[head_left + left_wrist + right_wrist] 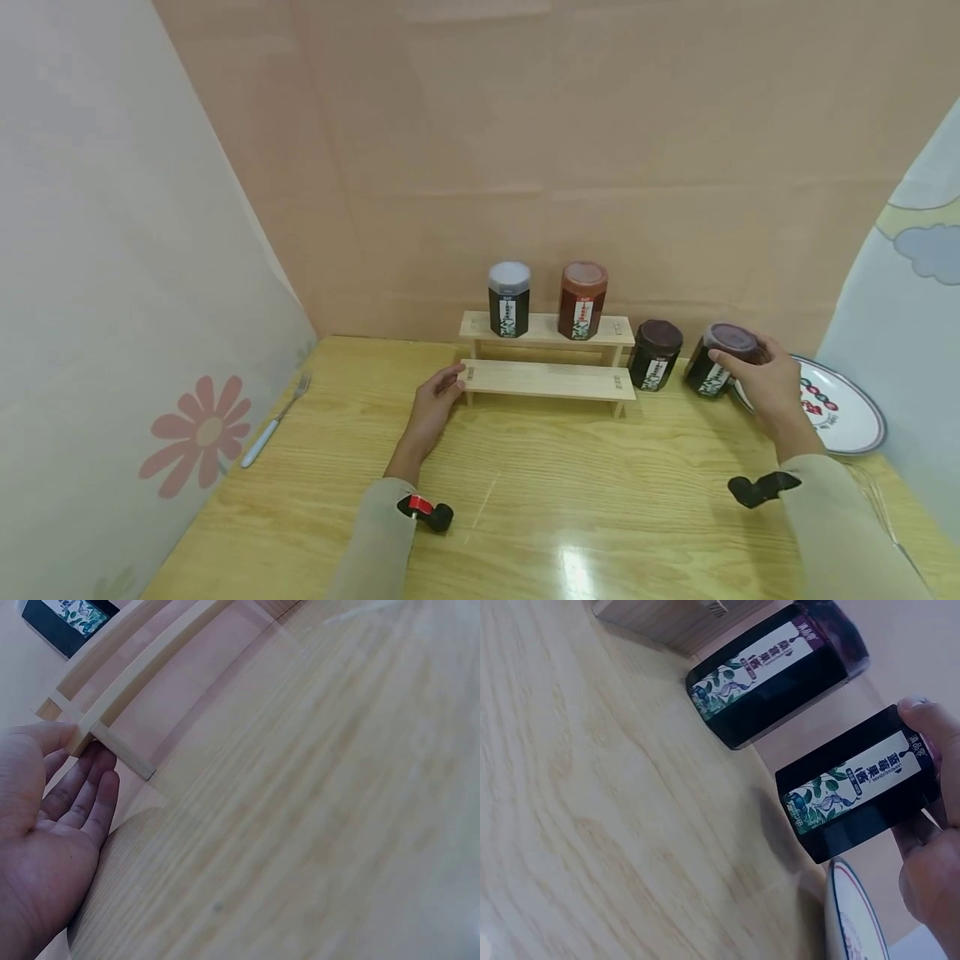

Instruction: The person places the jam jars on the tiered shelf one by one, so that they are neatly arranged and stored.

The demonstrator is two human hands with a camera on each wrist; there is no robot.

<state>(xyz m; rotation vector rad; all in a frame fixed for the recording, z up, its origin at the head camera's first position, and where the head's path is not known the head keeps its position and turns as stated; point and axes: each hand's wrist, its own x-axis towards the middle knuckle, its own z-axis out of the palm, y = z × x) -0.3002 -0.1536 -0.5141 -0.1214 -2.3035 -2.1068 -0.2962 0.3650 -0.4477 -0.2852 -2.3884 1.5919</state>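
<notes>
My left hand pinches the left end of a two-tier wooden shelf, thumb on the lower board and fingers beneath it. My right hand grips a dark jar with a purple lid around its lid. The jar tilts slightly, with its shadow on the tabletop below it in the right wrist view. Just left of it, between it and the shelf, stands a second dark jar. On the upper board are a jar with a whitish lid and a reddish-brown jar.
Behind the right hand lies a white oval plate with a dark rim and red print. A fork with a pale handle rests at the table's left side. Beige cloth hangs behind the wooden table.
</notes>
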